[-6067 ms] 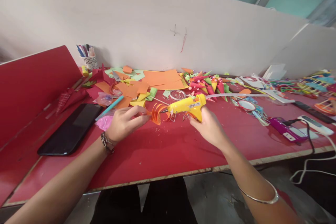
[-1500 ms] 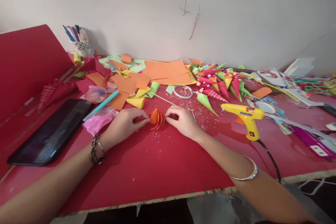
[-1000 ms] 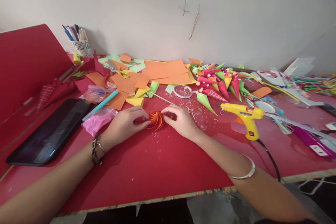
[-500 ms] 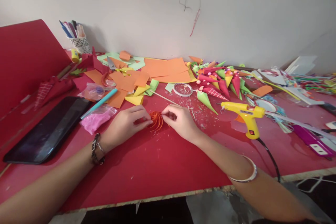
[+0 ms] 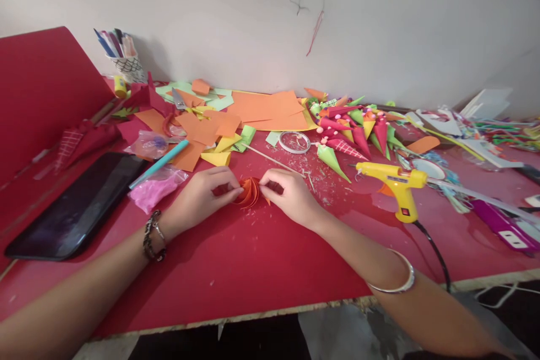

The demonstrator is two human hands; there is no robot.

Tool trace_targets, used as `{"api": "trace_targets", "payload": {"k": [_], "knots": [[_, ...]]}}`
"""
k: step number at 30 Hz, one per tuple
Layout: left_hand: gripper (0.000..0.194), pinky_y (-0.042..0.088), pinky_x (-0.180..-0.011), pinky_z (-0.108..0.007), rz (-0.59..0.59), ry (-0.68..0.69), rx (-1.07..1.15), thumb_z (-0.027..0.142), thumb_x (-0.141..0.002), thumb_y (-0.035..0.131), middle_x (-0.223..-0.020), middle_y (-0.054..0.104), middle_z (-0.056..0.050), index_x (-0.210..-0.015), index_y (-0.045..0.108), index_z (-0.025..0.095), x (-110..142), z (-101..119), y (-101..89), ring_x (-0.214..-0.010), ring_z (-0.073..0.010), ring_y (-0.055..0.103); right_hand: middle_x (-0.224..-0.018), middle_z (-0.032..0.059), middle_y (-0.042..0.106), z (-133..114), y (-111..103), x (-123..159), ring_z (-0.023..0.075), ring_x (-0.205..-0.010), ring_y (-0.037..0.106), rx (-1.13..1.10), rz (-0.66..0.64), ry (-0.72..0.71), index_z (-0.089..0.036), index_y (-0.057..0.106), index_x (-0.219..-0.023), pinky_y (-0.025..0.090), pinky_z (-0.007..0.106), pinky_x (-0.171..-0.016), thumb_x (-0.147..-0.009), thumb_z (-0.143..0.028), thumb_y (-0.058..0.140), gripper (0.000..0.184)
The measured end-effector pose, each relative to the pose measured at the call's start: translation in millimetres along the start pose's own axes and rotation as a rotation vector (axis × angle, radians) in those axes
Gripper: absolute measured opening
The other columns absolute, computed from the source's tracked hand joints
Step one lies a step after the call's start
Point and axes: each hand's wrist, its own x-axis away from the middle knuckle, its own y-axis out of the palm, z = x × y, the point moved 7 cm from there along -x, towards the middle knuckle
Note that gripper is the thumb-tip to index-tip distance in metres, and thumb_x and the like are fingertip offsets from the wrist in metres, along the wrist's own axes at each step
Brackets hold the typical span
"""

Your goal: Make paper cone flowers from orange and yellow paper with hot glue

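Lettering on the side of the yellow glue gun (image 5: 390,174) is a dark smudge at this size, so we honestly can't read a word or a brand off it. The gun's lying on the red table (image 5: 219,275), over past our right hand (image 5: 291,194).

Main thing is the orange paper piece (image 5: 250,193), all curved strips, sitting right between our hands, low over the tabletop. Our left hand (image 5: 208,191) pinches its left edge with thumb and forefinger, and our right hand has the right edge in the same kind of pinch.

Around us: black phone (image 5: 80,211) off to the left, pink packet (image 5: 156,188) near the left wrist, and a pile of paper cones (image 5: 350,126) behind the right hand.
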Motion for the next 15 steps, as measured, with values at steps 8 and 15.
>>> {"api": "trace_targets", "payload": {"k": [8,15], "knots": [[0.018,0.038,-0.055,-0.018,0.035,0.000,-0.031,0.028,-0.080,0.048,-0.066,0.051,0.002,-0.069,0.054,0.016,-0.2,0.1,-1.2,-0.059,-0.0070,0.046,-0.074,0.0009,0.059,-0.5,1.3,-0.3,0.0094,-0.062,0.052,-0.018,0.033,-0.001,-0.018,0.057,-0.086,0.041,0.021,-0.054,-0.076,-0.016,0.049,0.013],[0.014,0.040,-0.059,-0.020,0.102,0.025,-0.056,0.029,-0.080,0.049,-0.078,0.052,-0.001,-0.079,0.055,0.017,1.2,4.8,-3.4,-0.064,-0.0078,0.047,-0.069,0.0000,0.059,-1.8,-0.1,0.9,0.0098,-0.061,0.053,-0.005,0.055,0.014,-0.017,0.056,-0.073,0.040,0.020,-0.054,-0.075,-0.013,0.050,0.007]]}}
